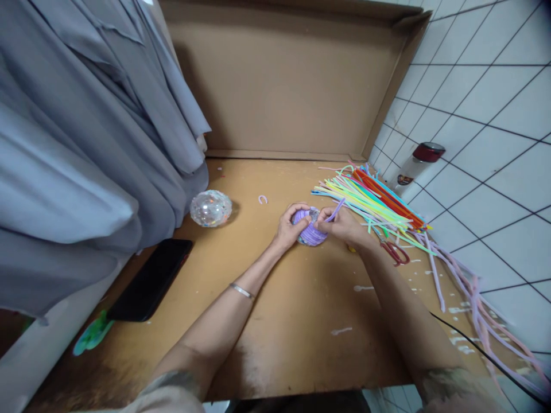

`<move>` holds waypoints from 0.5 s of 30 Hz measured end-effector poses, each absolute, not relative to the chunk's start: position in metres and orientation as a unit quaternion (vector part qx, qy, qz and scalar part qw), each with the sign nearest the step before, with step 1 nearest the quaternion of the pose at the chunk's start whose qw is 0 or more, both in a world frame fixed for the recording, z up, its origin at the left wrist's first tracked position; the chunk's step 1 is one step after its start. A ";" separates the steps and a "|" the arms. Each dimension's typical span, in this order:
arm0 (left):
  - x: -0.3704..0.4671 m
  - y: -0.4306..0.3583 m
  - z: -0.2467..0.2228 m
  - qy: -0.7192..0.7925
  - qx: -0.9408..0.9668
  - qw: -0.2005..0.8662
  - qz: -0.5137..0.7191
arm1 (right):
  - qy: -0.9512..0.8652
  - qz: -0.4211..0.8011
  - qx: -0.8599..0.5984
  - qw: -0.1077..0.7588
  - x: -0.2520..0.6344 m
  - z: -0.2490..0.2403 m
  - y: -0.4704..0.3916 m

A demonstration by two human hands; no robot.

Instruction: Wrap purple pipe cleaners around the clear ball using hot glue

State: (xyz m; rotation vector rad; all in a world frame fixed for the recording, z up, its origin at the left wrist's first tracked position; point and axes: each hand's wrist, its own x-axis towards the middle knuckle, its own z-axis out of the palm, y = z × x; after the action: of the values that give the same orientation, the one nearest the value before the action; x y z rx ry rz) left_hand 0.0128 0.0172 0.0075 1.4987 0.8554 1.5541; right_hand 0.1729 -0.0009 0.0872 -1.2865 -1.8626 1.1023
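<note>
Near the middle of the table, my left hand [291, 225] is closed around a small round object wrapped in purple pipe cleaner [312, 235]. A greyish, see-through patch shows at its top. My right hand [338, 223] presses against the right side of this ball, pinching the purple pipe cleaner, whose loose end [338, 209] sticks up past the fingers. The fingertips partly hide where the strand meets the ball. To the left, apart from both hands, sits a clear faceted ball [210, 208]. A small pale pink curved piece [263, 199] lies between that ball and my left hand.
A pile of colourful pipe cleaners [365, 198] lies right of my hands, with red-handled scissors [395, 253] beside it. Purple and pink strands [477, 304] trail along the right edge near a black cable [486, 353]. A black phone [150, 281], grey curtain [86, 143] and red-lidded jar [415, 166] flank the table.
</note>
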 end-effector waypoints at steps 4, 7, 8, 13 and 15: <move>0.012 0.018 0.008 0.340 0.600 0.390 0.610 | -0.703 0.408 -0.498 0.302 0.173 0.087 -0.001; 0.012 0.017 0.009 0.342 0.601 0.390 0.608 | -0.698 0.402 -0.508 0.305 0.172 0.085 0.000; 0.012 0.017 0.009 0.343 0.600 0.390 0.608 | -0.697 0.400 -0.511 0.306 0.172 0.084 0.000; 0.012 0.013 0.010 0.345 0.593 0.396 0.610 | -0.698 0.385 -0.520 0.308 0.171 0.082 0.001; 0.013 0.013 0.009 0.341 0.586 0.402 0.615 | -0.700 0.377 -0.523 0.308 0.172 0.082 0.001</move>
State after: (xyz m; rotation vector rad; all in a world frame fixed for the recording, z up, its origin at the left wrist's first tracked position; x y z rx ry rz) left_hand 0.0126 0.0128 0.0094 1.4812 0.8622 1.5540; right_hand 0.1716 0.0006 0.0820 -1.3830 -1.8509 0.9960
